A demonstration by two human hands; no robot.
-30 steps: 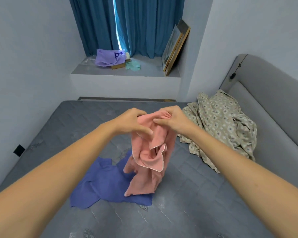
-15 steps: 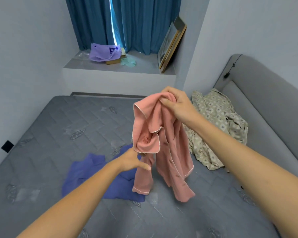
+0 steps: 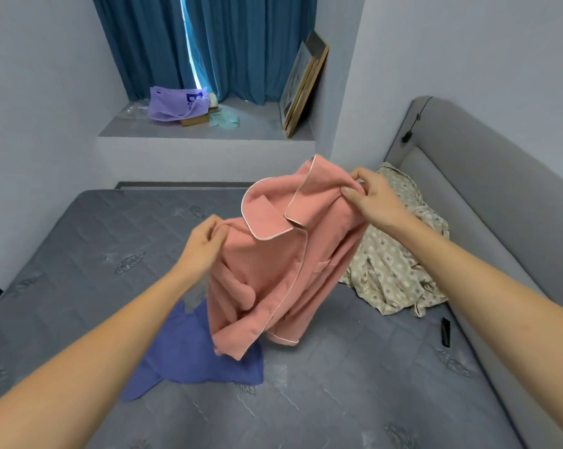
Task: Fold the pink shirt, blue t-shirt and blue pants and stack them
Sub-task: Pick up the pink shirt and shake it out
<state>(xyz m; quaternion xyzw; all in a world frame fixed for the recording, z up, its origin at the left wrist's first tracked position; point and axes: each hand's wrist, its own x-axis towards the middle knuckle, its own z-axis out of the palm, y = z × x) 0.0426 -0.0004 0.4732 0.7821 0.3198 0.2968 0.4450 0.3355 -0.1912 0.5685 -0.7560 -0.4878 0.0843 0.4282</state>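
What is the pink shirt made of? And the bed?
Pink shirt: looks like soft, matte woven cloth, maybe cotton; it drapes in loose folds and has pale piping. Mattress: grey quilted fabric with a slight sheen, judging by its stitched wavy lines.

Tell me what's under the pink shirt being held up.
A blue garment lies on the grey mattress beneath the pink shirt; the hanging shirt covers its far part.

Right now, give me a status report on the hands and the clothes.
Left hand and right hand both pinch the pink collared pyjama shirt, held up unfolded. Blue garment crumpled on grey quilted mattress beneath.
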